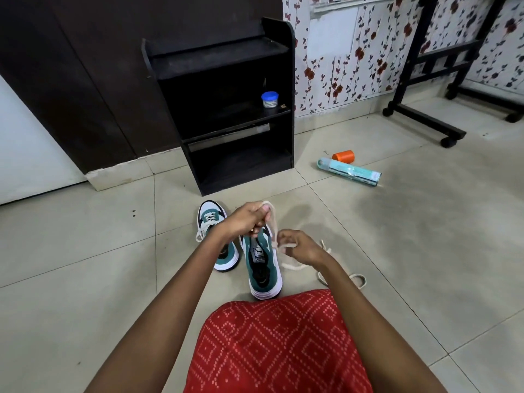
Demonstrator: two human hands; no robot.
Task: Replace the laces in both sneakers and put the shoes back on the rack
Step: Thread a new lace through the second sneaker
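Observation:
Two green and white sneakers stand on the tiled floor in front of me. The nearer sneaker [262, 268] is between my hands, its toe pointing away from me. My left hand [245, 219] hovers above its front and pinches a loop of cream lace [270, 219]. My right hand [300, 248] pinches another stretch of the same lace beside the shoe's right side. The far sneaker [211, 219] sits to the left, laced, partly hidden by my left wrist. A loose cream lace [355, 279] lies on the floor at the right. The black shoe rack [226, 109] stands ahead.
A small blue-lidded jar [270, 100] sits on the rack's middle shelf. An orange spool [343, 155] and a teal tube-shaped package [350, 171] lie on the floor to the right. A black wheeled frame [425, 120] stands at the back right. My red patterned garment [269, 344] fills the foreground.

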